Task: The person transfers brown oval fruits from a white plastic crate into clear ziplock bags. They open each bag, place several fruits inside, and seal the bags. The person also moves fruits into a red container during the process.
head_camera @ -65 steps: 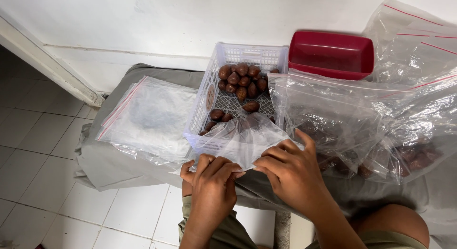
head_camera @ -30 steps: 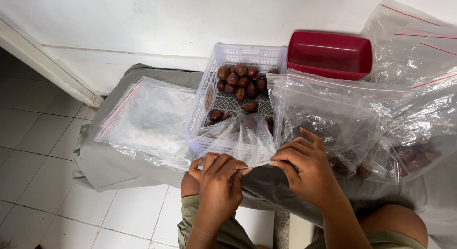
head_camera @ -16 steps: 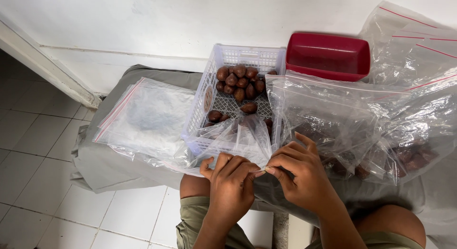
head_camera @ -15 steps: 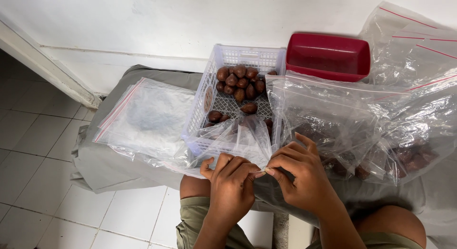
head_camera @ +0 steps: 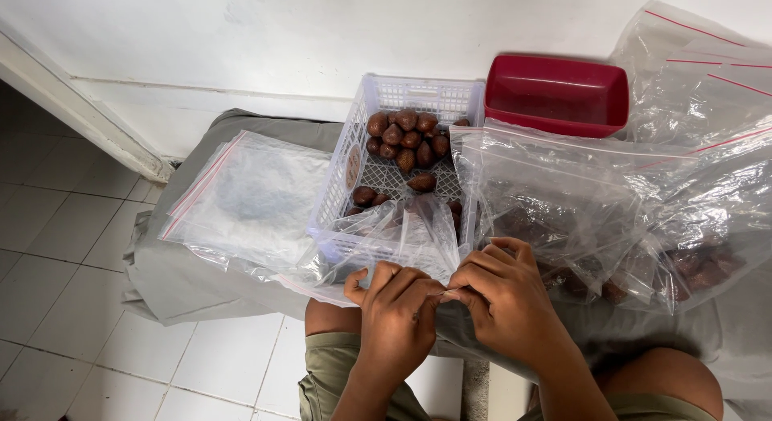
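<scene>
A clear plastic bag (head_camera: 402, 240) was pinched at lower centre by the left hand (head_camera: 398, 316) and right hand (head_camera: 507, 300). Fingers were closed on its edge. A white basket (head_camera: 338, 172) of brown fruits (head_camera: 406, 135) was seen just behind.

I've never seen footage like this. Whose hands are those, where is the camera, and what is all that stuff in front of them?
There is no machine here. A person wears a camera on the head, so you look down at that person's own two hands, with bare knees and green shorts below.

The left hand and the right hand meet at the fingertips and pinch the edge of a small clear plastic bag.

Beyond them a grey cloth is spread over a low surface on the tiled floor, next to a white wall. On it stands a white plastic basket holding brown, scaly-looking fruits. To its left lies a flat clear bag with a red strip. Behind it, towards the right, sits a red tub, and large clear bags are heaped on the right, some with brown things inside.
</scene>
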